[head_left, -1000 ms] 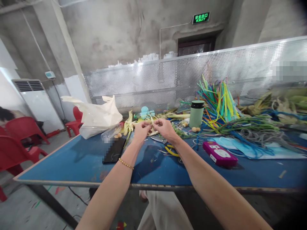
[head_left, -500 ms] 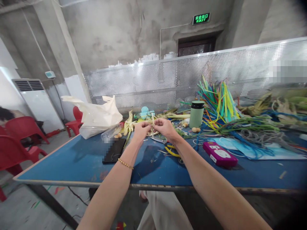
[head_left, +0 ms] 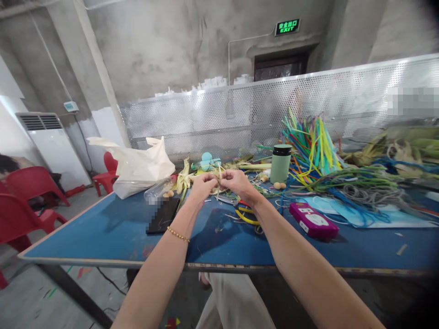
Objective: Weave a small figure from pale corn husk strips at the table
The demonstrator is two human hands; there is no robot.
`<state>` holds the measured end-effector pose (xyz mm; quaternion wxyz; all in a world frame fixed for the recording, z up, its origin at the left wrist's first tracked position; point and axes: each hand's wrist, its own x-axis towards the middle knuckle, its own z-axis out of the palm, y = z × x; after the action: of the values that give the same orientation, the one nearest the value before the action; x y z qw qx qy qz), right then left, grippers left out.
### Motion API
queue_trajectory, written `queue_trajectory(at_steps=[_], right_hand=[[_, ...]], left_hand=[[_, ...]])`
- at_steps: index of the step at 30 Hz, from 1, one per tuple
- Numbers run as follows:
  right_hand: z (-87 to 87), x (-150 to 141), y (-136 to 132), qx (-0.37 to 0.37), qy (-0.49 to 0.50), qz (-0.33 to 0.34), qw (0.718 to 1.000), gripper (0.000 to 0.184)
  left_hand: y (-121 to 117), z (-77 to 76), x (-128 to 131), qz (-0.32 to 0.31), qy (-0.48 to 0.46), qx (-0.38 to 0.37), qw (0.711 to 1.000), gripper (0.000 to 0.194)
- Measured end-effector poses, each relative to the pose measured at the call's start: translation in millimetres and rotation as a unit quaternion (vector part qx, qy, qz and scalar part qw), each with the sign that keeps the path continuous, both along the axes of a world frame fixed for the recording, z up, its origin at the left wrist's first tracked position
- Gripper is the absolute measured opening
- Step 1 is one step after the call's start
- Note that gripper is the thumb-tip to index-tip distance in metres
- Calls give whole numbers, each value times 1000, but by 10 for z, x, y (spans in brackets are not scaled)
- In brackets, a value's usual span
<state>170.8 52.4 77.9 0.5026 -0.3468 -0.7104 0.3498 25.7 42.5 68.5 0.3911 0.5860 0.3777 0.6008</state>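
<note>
Above the middle of the blue table, my left hand point(head_left: 205, 185) and my right hand point(head_left: 236, 183) meet fingertip to fingertip. Both are closed in a pinch on a thin pale strip point(head_left: 220, 170) that looks like corn husk; its upper end pokes up between them and a short end hangs below. The exact grip is hidden by the fingers. Below my right wrist lie yellow-handled pliers point(head_left: 247, 217), partly covered by the forearm. Pale husk pieces point(head_left: 184, 177) lie just left of and behind my hands.
A white plastic bag point(head_left: 142, 167) and a black flat object point(head_left: 164, 217) are at left. To the right stand a green tumbler point(head_left: 281, 163), a purple box point(head_left: 313, 220), colourful strips point(head_left: 315, 146) and tangled cords point(head_left: 366, 187). A perforated metal panel point(head_left: 206, 119) runs behind the table.
My hands stay together in nearly the same place. The pale strip between them has shifted slightly, and the curved loop beneath the fingers no longer shows.
</note>
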Motion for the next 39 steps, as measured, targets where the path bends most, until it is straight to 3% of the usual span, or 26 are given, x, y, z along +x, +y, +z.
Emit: queue_trajectory(at_steps=[11,22,39], right_hand=[[20,-15,-22,-64,54,36,996,10],[26,11,-18,1,41,44,998,20],[89,64,-68,-4,44,41,998,19]], left_hand=[[34,-27,-7,-57,-42,-34,997,13],[-1,20,-37,-6,-7,-9,1000,9],[64,-6,-80,-39,-21,-19,999,15]])
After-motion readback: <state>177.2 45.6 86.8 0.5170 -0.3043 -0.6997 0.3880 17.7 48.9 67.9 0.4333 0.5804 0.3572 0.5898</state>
